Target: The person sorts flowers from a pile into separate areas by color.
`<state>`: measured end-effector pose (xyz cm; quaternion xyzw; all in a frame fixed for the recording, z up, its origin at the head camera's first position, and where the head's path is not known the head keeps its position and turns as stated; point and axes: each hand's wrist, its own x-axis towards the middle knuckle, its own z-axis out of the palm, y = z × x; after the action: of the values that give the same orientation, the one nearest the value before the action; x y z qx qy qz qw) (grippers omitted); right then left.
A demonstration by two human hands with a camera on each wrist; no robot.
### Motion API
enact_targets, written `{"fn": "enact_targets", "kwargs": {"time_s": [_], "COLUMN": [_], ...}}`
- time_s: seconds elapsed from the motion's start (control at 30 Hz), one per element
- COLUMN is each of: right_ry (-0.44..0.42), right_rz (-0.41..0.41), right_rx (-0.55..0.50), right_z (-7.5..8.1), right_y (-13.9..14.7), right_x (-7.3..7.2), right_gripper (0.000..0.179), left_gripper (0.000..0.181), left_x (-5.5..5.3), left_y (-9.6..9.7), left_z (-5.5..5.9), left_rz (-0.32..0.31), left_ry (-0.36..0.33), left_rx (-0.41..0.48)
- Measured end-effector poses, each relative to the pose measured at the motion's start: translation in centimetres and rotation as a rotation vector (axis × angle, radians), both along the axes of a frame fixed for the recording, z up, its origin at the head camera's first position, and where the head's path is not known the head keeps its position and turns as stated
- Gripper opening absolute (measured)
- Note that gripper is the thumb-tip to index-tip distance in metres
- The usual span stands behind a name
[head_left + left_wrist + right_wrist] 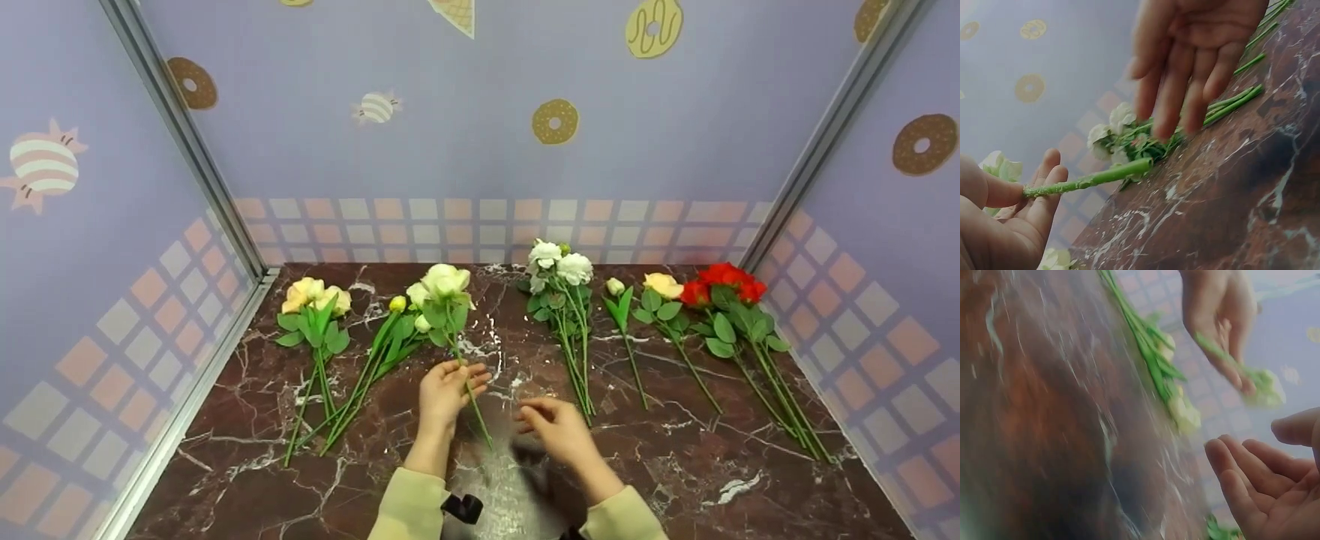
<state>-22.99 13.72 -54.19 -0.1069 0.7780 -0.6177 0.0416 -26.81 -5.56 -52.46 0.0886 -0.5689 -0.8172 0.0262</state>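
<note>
In the head view my left hand (444, 391) pinches the green stem of a pale cream-white rose (446, 283) between thumb and fingers. The rose's head points away from me, and the stem's cut end (1139, 167) sticks out past the fingers in the left wrist view. My right hand (553, 424) is to the right of that stem, apart from it, with nothing in it. Its fingers (1264, 475) are loosely bent in the right wrist view. Just left of the held rose lie a yellow tulip bud (397, 304) and other pale blooms with long stems.
Peach-yellow roses (306, 294) lie at the left of the dark marble table (247, 420). Right of my hands are white flowers (574, 268), a white tulip (616, 286), a peach rose (664, 285) and red roses (727, 281). Lilac walls (465, 150) enclose the back and sides.
</note>
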Motion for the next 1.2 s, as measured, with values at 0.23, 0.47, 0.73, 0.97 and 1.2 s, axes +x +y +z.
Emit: {"fn": "enact_targets", "kwargs": {"time_s": [0.23,0.47,0.73,0.97,1.2], "right_ry": [-0.103,-0.048,0.053,0.067,0.085], "right_rz": [0.121,0.073,-0.063,-0.123,-0.214], "right_rx": [-0.041,-0.008,0.111,0.156,0.236], "right_z": [-0.6,-1.3,-2.0,-2.2,-2.8], "right_y": [-2.2,-3.4,-3.9,-3.3,-2.2], "right_x": [0.6,0.4,0.0,-1.9,-4.2], "right_gripper": [0.036,0.031,0.019,0.02,0.016], "left_gripper": [0.025,0.024,0.025,0.037,0.029], "left_x": [0.2,0.2,0.1,-0.5,-1.3], "left_y": [0.9,1.8,2.3,1.0,-2.5], "left_z": [-0.6,-0.8,-0.9,-0.7,-1.4], "left_rz": [-0.026,-0.028,-0.037,-0.075,0.099], "left_ry": [-0.01,0.001,0.031,-0.014,-0.002], "left_rx": [-0.017,-0.055,-0.187,-0.244,-0.387]}}
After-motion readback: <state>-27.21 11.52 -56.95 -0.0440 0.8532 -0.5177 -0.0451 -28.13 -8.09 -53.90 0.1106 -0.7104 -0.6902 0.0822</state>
